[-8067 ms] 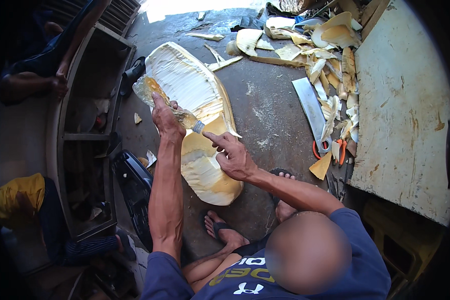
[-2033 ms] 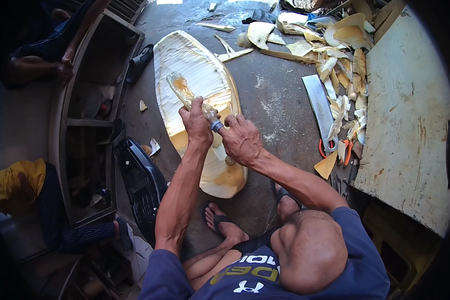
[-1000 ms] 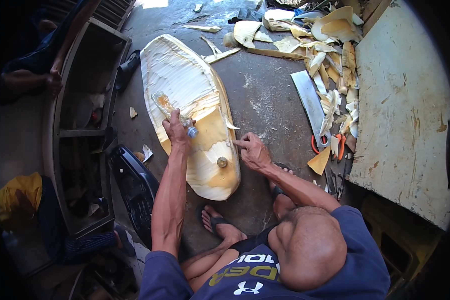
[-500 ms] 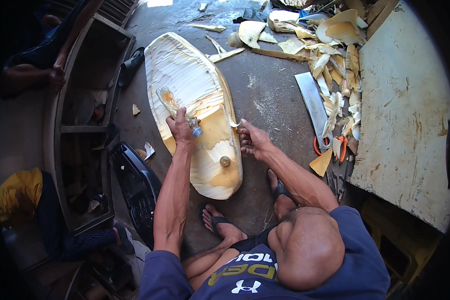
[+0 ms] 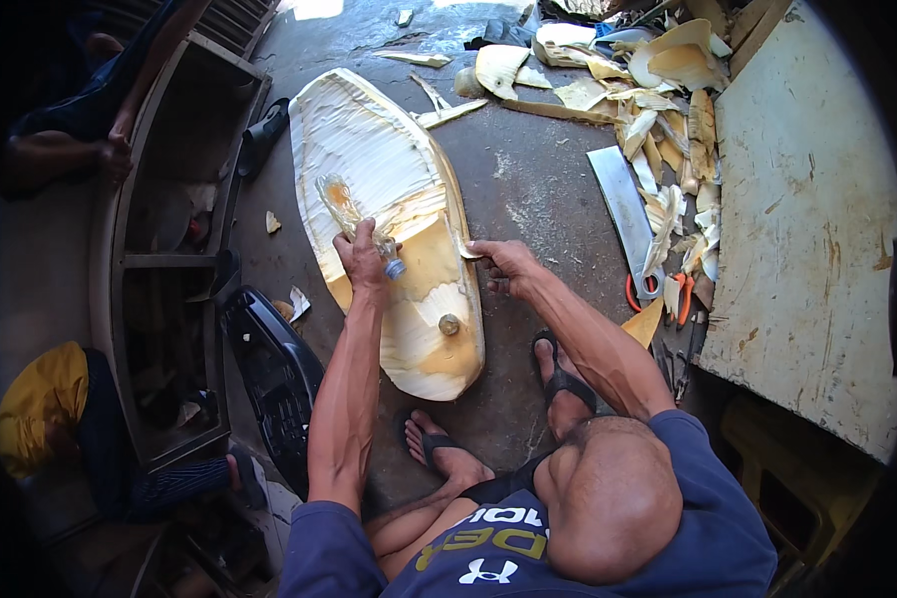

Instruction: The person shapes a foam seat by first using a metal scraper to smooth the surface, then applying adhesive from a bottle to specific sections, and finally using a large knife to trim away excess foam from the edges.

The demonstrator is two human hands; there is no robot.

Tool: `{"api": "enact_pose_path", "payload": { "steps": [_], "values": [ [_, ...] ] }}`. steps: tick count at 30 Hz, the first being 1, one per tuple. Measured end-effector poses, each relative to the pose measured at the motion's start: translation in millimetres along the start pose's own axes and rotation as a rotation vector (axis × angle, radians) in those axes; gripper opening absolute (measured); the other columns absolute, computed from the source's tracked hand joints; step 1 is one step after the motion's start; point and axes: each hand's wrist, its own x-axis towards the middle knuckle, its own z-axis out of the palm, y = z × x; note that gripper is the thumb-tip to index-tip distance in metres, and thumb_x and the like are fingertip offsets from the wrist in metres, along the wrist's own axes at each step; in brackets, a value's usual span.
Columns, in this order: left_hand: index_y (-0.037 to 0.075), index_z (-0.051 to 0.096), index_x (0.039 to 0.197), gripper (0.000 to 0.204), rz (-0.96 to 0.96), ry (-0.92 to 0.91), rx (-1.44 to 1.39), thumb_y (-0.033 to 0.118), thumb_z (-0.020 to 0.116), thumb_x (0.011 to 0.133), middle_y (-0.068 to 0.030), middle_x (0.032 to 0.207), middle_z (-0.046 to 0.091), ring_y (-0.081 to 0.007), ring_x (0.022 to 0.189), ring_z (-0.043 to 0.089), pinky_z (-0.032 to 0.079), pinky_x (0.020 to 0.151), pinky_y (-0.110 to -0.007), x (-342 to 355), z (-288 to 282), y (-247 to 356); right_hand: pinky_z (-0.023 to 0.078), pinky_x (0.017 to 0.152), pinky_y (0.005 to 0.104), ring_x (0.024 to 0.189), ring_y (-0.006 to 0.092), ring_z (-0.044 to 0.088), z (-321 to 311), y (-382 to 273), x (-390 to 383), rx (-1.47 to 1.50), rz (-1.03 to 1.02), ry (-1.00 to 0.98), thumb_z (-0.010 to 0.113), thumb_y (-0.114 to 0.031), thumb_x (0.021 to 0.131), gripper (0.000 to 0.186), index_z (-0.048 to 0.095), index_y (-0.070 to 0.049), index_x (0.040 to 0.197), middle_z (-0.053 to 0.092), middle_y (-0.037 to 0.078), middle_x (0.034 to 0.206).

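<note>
Lying lengthwise on the dark floor (image 5: 538, 229), between the person's feet and the bright far end, a long cream foam pad (image 5: 424, 249) occupies the centre of the view. Its far half is ridged crosswise; its near half is smoother, with tan patches. A small round object (image 5: 448, 324), brownish, rests on the near half. Above the pad's middle, the left hand (image 5: 363, 254) is closed around a clear, crumpled bottle (image 5: 336, 196), gripping it toward the neck; amber material shows inside, and the bluish mouth end points toward the person and to the right. At the pad's right edge, the fingertips of the right hand (image 5: 503, 261) meet a thin pale sliver (image 5: 466, 250); whether they pinch it or merely touch it cannot be told.

To the left of the pad lies a black moulded shell (image 5: 274, 384), and farther up a dark shoe (image 5: 262, 137) lies beside an open-fronted cabinet (image 5: 169, 259). To the right, a broad metal blade (image 5: 618, 209) lies on the floor alongside a heap of foam scraps (image 5: 668, 140), with an orange-handled tool (image 5: 684, 299) near its lower end. A pale, scuffed board (image 5: 812, 229) borders the right side. At the upper left, another person's hands (image 5: 117, 157) are held together; at the lower left, yellow cloth (image 5: 40, 414) is visible.
</note>
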Motion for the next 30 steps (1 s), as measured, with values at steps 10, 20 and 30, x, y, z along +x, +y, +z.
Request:
{"api": "enact_pose_path", "payload": {
  "steps": [10, 20, 30],
  "values": [
    [0.002, 0.042, 0.12, 0.048, -0.003, 0.005, 0.032, 0.027, 0.069, 0.09, -0.0132, 0.098, 0.055, -0.0225, 0.067, 0.064, 0.062, 0.059, -0.04, -1.4, 3.0, 1.4, 0.046, 0.05, 0.0322, 0.058, 0.0087, 0.043, -4.2, 15.0, -6.2, 0.042, 0.005, -0.012, 0.085, -0.025, 0.081, 0.024, 0.066, -0.013, 0.072, 0.045, -0.005, 0.064],
    [0.002, 0.042, 0.117, 0.045, 0.017, 0.002, 0.029, 0.026, 0.069, 0.09, -0.0125, 0.094, 0.056, -0.0218, 0.064, 0.063, 0.062, 0.058, -0.039, -0.1, 1.5, -1.7, 0.044, 0.051, 0.0313, 0.058, 0.0076, 0.041, -6.8, 17.1, -20.4, -0.014, -0.031, -0.016, 0.085, -0.03, 0.082, 0.023, 0.072, -0.012, 0.078, 0.046, -0.005, 0.068],
    [-0.001, 0.038, 0.124, 0.055, 0.023, -0.027, -0.012, 0.025, 0.071, 0.088, -0.0122, 0.097, 0.054, -0.0209, 0.061, 0.062, 0.06, 0.051, -0.037, -0.9, 0.2, -2.7, 0.029, 0.046, 0.0275, 0.049, 0.0064, 0.034, 3.2, 1.2, -7.4, 0.128, 0.009, -0.072, 0.083, -0.03, 0.085, 0.025, 0.071, -0.009, 0.078, 0.038, -0.008, 0.058]
  ]
}}
